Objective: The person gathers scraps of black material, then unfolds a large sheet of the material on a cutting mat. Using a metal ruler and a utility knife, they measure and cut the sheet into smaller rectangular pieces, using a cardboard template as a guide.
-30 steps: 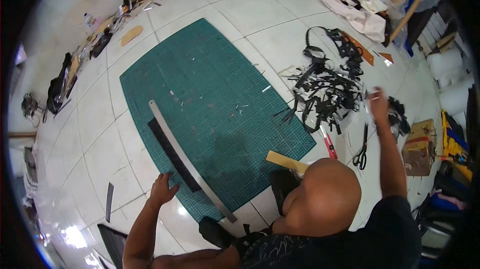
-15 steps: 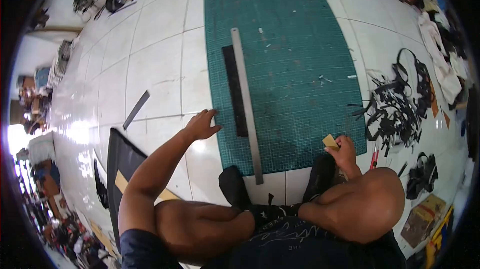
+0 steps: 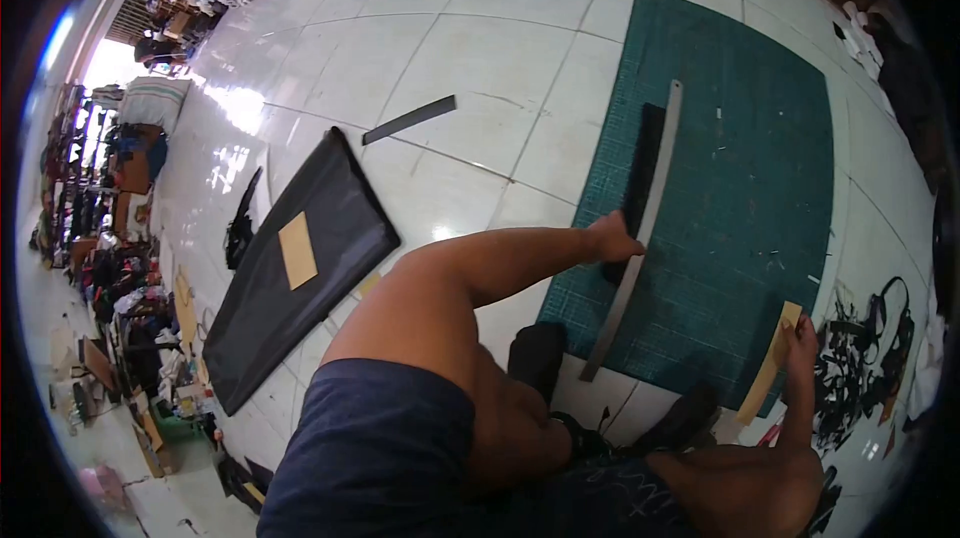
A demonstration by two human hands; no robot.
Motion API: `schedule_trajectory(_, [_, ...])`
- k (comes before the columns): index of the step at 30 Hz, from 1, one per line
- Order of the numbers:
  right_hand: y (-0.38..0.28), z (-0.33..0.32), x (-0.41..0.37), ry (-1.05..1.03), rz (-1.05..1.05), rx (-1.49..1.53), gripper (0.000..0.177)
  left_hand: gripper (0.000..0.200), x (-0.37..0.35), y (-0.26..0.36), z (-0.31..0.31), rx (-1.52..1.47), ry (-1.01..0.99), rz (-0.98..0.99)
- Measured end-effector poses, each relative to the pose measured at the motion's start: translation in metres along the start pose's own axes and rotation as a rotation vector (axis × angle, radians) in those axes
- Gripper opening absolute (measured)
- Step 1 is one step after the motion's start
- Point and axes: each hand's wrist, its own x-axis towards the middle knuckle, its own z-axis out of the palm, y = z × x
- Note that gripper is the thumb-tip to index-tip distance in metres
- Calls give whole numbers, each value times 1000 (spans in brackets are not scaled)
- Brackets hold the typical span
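My left hand (image 3: 612, 238) reaches across a black strip of material (image 3: 646, 153) to a long metal ruler (image 3: 655, 188). Its fingers are closed at the ruler's edge, covering part of the strip. Both strip and ruler lie along the left side of a green cutting mat (image 3: 740, 188). At the mat's near right corner, my right hand (image 3: 802, 343) pinches a long tan strip of card (image 3: 768, 368) by its upper end. The card slants down toward my foot.
Left of me lies a folded black sheet (image 3: 270, 288) with a tan card piece (image 3: 297, 251) on it. A dark flat strip (image 3: 410, 120) rests on the tiles. Black scraps (image 3: 850, 368) are heaped right of the mat. Cluttered shelves (image 3: 75, 188) stand far left.
My view has turned left. My left hand has moved from the mat's left edge onto the ruler and black strip. The tan card in my right hand now shows at greater length.
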Motion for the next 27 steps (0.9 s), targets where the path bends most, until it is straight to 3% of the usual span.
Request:
schedule_trajectory(4, [-15, 6, -14, 226, 183, 144, 26, 83, 4, 2, 7, -55, 89, -114])
schedule_trajectory(7, [33, 44, 10, 120, 189, 298, 32, 86, 5, 11, 9, -186, 69, -149])
schedule_trajectory(8, [-20, 65, -9, -23, 172, 271, 34, 87, 2, 19, 8, -204, 48, -181])
schedule_trajectory(9, [8, 87, 4, -36, 151, 262, 34, 85, 7, 15, 15, -216, 79, -142])
schedule_trajectory(11, [-39, 123, -1, -290, 100, 273, 33, 83, 14, 15, 19, -241, 110, -105])
schedule_trajectory(12, [-28, 150, 4, -282, 17, 165, 35, 84, 12, 19, 17, -250, 103, -117])
schedule_trajectory(14, [-89, 175, -11, -453, 92, 72, 45, 84, 15, 22, 19, -247, 126, -128])
schedule_trajectory(18, [-104, 221, -24, -648, -406, -164, 57, 77, 19, 16, 27, -336, 172, -118])
schedule_trajectory(21, [-115, 237, -25, -965, -527, -499, 58, 64, 23, 14, 30, -388, 151, -71])
schedule_trajectory(24, [-107, 241, -22, -904, -469, -720, 59, 51, 14, 22, 21, -376, 64, -62])
schedule_trajectory(27, [-91, 239, -12, -590, -445, -681, 53, 44, 20, 12, 16, -433, 64, -48])
